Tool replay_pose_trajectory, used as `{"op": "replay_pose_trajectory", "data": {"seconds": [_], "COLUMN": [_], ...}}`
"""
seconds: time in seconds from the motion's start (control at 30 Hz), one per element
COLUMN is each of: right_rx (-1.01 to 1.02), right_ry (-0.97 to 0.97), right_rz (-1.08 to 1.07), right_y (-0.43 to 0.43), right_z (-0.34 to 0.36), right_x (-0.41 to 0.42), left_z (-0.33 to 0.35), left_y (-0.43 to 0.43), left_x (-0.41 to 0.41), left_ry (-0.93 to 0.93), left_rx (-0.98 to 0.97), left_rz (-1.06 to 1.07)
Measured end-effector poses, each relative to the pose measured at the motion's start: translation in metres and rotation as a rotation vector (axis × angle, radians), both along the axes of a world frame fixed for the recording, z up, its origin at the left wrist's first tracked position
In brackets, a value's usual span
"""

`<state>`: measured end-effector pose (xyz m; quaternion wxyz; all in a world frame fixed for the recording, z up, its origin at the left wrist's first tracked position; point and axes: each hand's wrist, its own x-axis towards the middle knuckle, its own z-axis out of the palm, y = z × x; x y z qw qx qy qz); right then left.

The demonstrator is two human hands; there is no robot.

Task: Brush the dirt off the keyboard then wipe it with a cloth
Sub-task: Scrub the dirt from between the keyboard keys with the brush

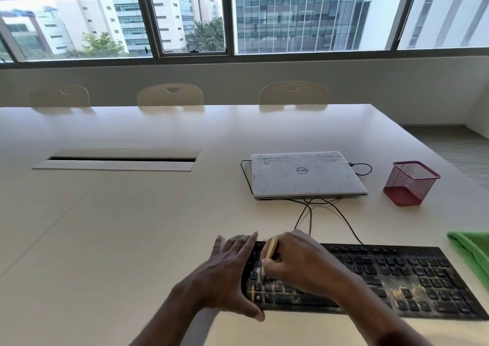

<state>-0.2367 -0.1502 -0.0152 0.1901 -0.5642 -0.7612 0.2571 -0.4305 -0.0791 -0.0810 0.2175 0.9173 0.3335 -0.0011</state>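
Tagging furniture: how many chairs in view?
3, all along the far edge of the table: left chair, middle chair, right chair. Others may be out of frame.

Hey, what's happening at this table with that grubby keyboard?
A person is cleaning a black keyboard speckled with yellowish dirt. Their left hand lies across its left end, steadying it, while the right hand grips a small wooden-handled brush and works it over the keys there. The green cloth lies unused at the right edge of the table, so wiping has not begun. A closed laptop and a pink mesh holder sit behind.
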Motion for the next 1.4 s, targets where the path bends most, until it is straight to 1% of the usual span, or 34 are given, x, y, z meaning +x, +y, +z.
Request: {"op": "replay_pose_trajectory", "data": {"seconds": [0.17, 0.27, 0.37, 0.53, 0.63, 0.73, 0.9, 1.03, 1.13, 1.2, 1.3, 1.4], "right_rx": [0.056, -0.011, -0.005, 0.037, 0.036, -0.004, 0.085, -0.003, 0.056, 0.058, -0.013, -0.034], "right_ry": [0.012, -0.031, -0.080, 0.035, -0.025, -0.033, -0.030, -0.034, 0.018, 0.044, -0.004, -0.065], "right_rz": [-0.058, -0.025, -0.071, -0.061, -0.042, -0.036, -0.141, -0.061, -0.105, -0.072, 0.026, -0.006], "right_y": [0.002, -0.002, -0.004, -0.004, -0.004, -0.004, 0.001, -0.005, -0.004, -0.003, -0.006, -0.007], "right_z": [0.006, 0.004, 0.006, 0.010, 0.003, 0.001, -0.001, -0.002, 0.004, 0.007, 0.005, 0.009], "right_x": [0.009, 0.012, 0.020, 0.022, 0.016, 0.014, 0.017, 0.012, 0.016, 0.017, 0.016, 0.023], "left_z": [0.000, 0.001, 0.001, 0.000, 0.000, 0.000, -0.001, -0.001, -0.002, -0.002, -0.001, 0.000], "left_y": [-0.001, -0.002, -0.002, -0.001, -0.001, -0.001, -0.001, -0.002, -0.001, 0.000, 0.000, -0.001], "left_x": [0.000, 0.001, 0.001, 0.002, 0.005, 0.006, 0.007, 0.006, 0.006, 0.006, 0.006, 0.006], "left_ry": [0.007, 0.006, 0.003, 0.009, 0.011, 0.019, 0.023, 0.015, 0.022, 0.027, 0.029, 0.028], "left_rx": [0.005, 0.006, 0.005, 0.007, 0.009, 0.009, 0.023, 0.023, 0.020, 0.016, 0.009, 0.007], "left_rz": [0.005, 0.005, 0.006, 0.004, -0.005, -0.009, -0.008, -0.011, -0.012, -0.013, -0.018, -0.020]}}
